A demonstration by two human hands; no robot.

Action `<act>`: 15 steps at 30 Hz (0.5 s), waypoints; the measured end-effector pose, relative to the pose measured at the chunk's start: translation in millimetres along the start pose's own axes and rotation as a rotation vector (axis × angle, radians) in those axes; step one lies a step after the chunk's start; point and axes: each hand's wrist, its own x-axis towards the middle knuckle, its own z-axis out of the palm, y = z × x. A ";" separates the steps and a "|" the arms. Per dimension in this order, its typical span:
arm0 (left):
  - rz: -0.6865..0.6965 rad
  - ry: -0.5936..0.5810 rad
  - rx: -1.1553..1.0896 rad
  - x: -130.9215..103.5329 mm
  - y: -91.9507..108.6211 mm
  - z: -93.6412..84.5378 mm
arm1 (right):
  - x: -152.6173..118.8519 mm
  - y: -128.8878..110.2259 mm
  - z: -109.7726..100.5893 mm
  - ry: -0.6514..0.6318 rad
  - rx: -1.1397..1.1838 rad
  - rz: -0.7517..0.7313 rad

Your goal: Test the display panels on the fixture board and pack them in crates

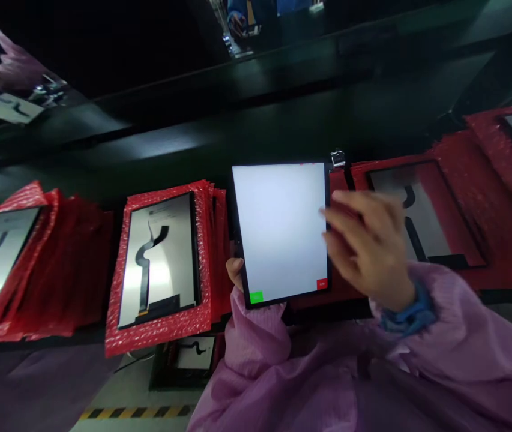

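A dark green bench (283, 129) runs across the view, and a grey floor (107, 396) with a yellow-and-black stripe (136, 413) shows below it toward seven o'clock.

Taking the tablet as the clock's centre, red bubble-wrap sleeves lie stacked at nine o'clock (71, 258), with a nearer pile (114, 339) between eight and nine and more sleeves (494, 198) at three. The nearer pile bears a silver display panel (161, 258) with a dark ribbon cable (144, 264); at three, another panel (424, 207) is partly covered by red film. A dark tray (159, 378) at seven, below bench level, holds a smaller-looking panel (195, 353).

The tablet (283, 231) is near mid-view, its screen lit white, with a green square (256, 297) and a red square (322, 284) in its lower corners. The left hand (234, 273) grasps its edge at eight o'clock, thumb showing. The right hand (368, 249), at three, is blurred and ungripping, fingers loosely bent; whether they touch the tablet cannot be told. A co-worker's hand (12, 66) shows at ten. A small metal piece (338, 158) sits at one.
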 end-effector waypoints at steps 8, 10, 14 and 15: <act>-0.065 -0.055 -0.153 -14.6 1.2 19.2 | 74.8 52.8 -3.7 -0.449 -0.098 0.337; -0.090 -0.052 -0.174 -15.3 2.7 27.2 | 76.3 50.6 -1.3 -0.484 -0.161 0.394; -0.129 0.032 -0.180 -9.8 3.8 30.9 | 72.0 35.4 -8.8 -0.442 -0.254 0.330; -0.131 0.056 -0.170 -7.7 3.7 29.8 | 71.4 32.4 -12.9 -0.439 -0.234 0.279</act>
